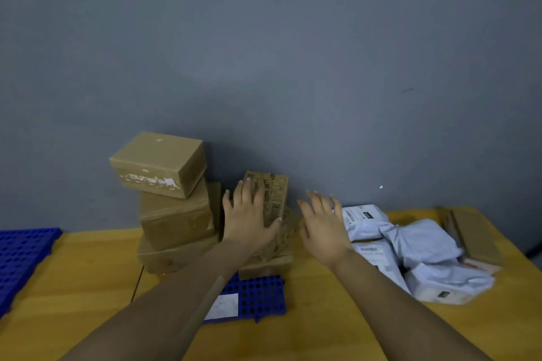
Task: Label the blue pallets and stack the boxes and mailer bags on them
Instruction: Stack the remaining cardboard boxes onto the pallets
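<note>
The blue pallet (258, 293) in the middle of the table (88, 287) already had a white label (224, 306) and carried several boxes (176, 220). I pressed my left hand (249, 220), open and flat, against the printed box (272, 196); my right hand (321, 228) hovered open, empty. The mailer bags (422, 246) lay unstacked on the table, and a second pallet (20, 255) at the left looked bare.

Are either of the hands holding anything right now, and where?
The left hand presses flat on the printed box's front face, thumb at its lower edge. The right hand is open and empty.
</note>
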